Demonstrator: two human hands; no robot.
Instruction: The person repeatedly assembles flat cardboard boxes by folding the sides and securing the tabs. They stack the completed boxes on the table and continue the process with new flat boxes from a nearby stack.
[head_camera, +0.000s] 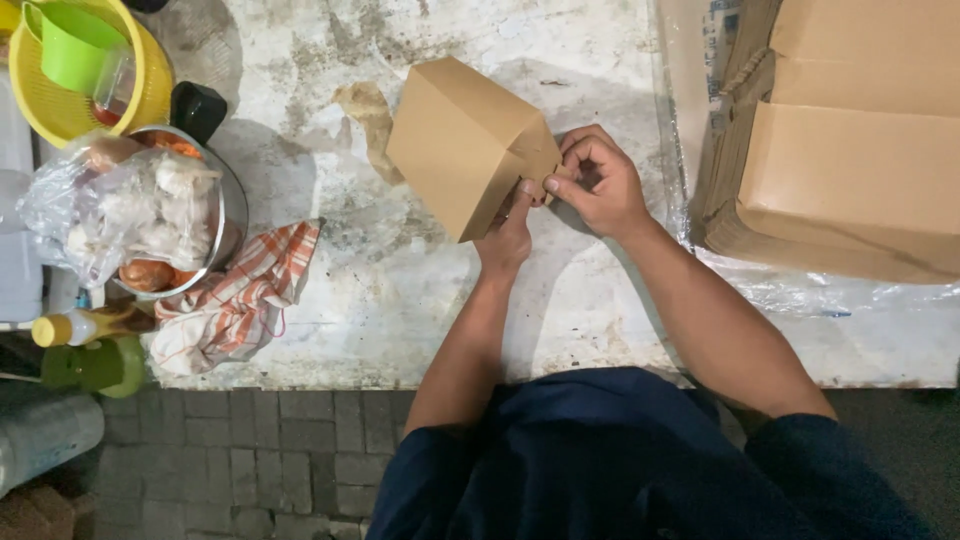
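- Yellow basket (150, 85), top left: holds a green cup (75, 45).
- Metal bowl (232, 200), below the basket: holds a clear bag (130, 205) of pale food.
- Bottle (80, 325) with a yellow cap: lies at the left edge, below the bowl.
- Checked cloth (240, 295): orange and white, crumpled against the bowl on the table (400, 310).
- Brown box (462, 145): tilted, lifted off the table near its centre, one corner pointing toward the person.
- Left hand (505, 235): fingers closed on the lower right edge of the box.
- Right hand (598, 180): thumb and forefinger pinched on a flap at the right side of the box, touching the left hand.
- Flat cardboard stack (850, 160): far right, on clear plastic wrap (800, 290), well apart from the hands.
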